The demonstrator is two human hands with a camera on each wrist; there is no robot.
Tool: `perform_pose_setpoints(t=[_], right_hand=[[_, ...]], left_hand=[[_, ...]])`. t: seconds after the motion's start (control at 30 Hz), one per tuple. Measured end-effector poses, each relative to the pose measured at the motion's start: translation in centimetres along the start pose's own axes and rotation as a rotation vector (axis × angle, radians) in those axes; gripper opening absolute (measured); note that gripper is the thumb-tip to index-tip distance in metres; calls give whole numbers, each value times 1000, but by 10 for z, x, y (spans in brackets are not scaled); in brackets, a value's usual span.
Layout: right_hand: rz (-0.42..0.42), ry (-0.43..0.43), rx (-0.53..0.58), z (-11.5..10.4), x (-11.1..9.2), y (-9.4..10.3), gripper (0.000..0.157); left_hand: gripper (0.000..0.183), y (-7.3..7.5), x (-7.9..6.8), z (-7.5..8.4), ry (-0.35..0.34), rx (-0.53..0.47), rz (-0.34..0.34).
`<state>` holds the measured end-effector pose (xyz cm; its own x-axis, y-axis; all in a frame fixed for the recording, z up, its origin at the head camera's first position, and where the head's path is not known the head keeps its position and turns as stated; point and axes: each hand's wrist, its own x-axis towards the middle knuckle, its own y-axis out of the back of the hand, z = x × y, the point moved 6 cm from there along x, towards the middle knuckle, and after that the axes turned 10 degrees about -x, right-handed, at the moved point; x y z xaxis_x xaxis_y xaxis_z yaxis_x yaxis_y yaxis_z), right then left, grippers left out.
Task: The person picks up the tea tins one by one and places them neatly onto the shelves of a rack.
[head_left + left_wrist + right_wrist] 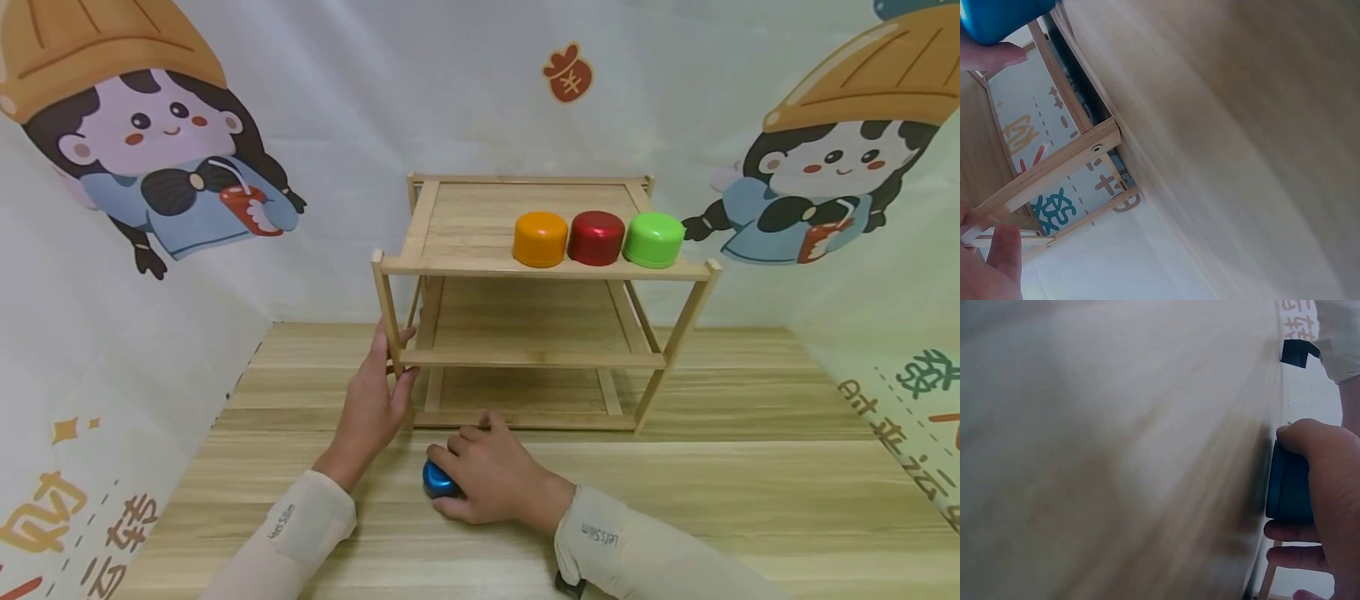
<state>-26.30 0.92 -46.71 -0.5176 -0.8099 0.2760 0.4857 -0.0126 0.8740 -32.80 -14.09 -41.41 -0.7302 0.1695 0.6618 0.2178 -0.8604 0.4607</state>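
Note:
A small blue metallic canister [438,480] sits on the table in front of the wooden rack [536,359]. My right hand [495,471] grips it from the right, thumb and fingers around its sides; the right wrist view shows the canister [1291,484] between thumb and fingers. My left hand [375,408] holds the rack's front left post, its thumb in front and fingers behind. In the left wrist view the left thumb [1005,253] lies against the wooden frame. On the rack's top shelf, toward the front right, stand an orange canister [540,240], a red one [596,238] and a green one [654,241].
The rack has three slatted-edge levels, with legs standing on the wood-grain table [750,500]. A printed white cloth [420,92] with cartoon figures surrounds the table at the back and sides. A dark object [570,586] is at the right wrist.

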Motion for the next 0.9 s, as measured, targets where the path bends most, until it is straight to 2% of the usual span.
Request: perform_pose_setpoints(t=[0.3, 0.63, 0.9], right_hand=[[-44, -27, 72, 14, 0, 6, 58], [-65, -66, 137, 36, -4, 22, 61], [-92, -72, 170, 45, -7, 34, 62]], left_hand=[[86, -1, 0, -1, -5, 6, 1], [86, 0, 0, 0, -6, 11, -1], [85, -1, 0, 0, 16, 8, -13]])
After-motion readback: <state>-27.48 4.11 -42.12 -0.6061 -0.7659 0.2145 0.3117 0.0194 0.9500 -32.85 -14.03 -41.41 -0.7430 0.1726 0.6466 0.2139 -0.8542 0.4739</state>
